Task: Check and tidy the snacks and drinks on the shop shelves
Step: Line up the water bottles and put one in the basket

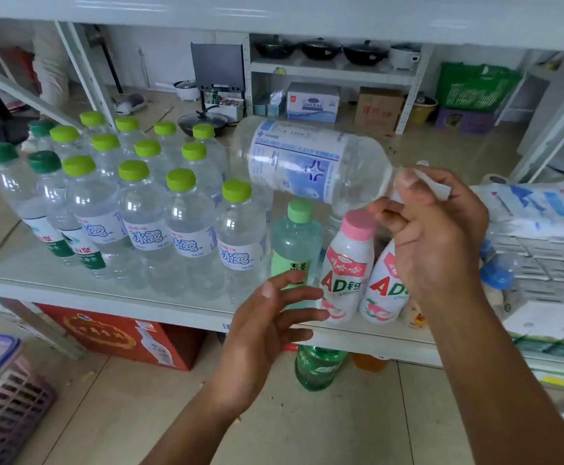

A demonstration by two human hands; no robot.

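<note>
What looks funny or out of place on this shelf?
One clear bottle with a blue label is sideways in the air, because the right hand grips its neck. The green-capped water bottles and pink-and-white drinks on the shelf all stand upright. Nothing looks spilled.

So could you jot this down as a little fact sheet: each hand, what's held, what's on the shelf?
Right hand: grips the neck end of a clear water bottle, held on its side above the shelf
Left hand: fingers spread, holding nothing, in front of the pale green bottle
Shelf left: lime-capped water bottles upright in rows; dark-green-capped bottles at the far left
Shelf middle: two AD drink bottles, upright, one partly behind the right hand
Under shelf: red carton
</note>
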